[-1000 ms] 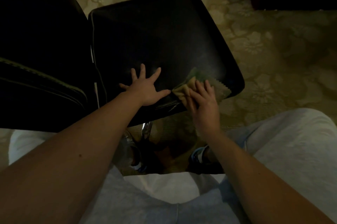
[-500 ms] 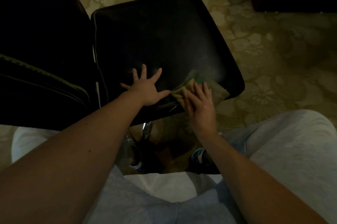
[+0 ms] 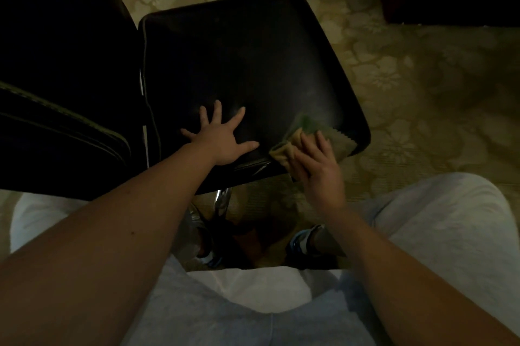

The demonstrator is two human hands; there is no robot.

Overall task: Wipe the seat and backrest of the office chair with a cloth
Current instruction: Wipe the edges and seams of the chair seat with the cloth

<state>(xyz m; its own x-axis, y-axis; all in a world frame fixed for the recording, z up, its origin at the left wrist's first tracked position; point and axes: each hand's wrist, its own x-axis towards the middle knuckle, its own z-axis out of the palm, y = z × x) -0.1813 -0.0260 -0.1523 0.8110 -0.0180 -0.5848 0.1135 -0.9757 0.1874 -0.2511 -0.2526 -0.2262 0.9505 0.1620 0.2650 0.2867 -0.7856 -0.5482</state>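
Almost nothing has shifted in the last second: your right hand point(image 3: 315, 168) and the cloth point(image 3: 284, 150) remain at the near right corner of the seat point(image 3: 239, 64), with your left hand point(image 3: 222, 139) still planted beside them. Left fingers are spread wide and flat on the leather. Right fingers lie straight, pressing the cloth rather than gripping it.

Risk: the cloth lies at the very edge, so a stroke toward you could drag it onto the carpet point(image 3: 422, 92). It sits under your right fingertips, bunched toward your left thumb.

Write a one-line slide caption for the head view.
Left hand braces flat on the black chair seat while the right hand presses a cloth onto its near right corner.
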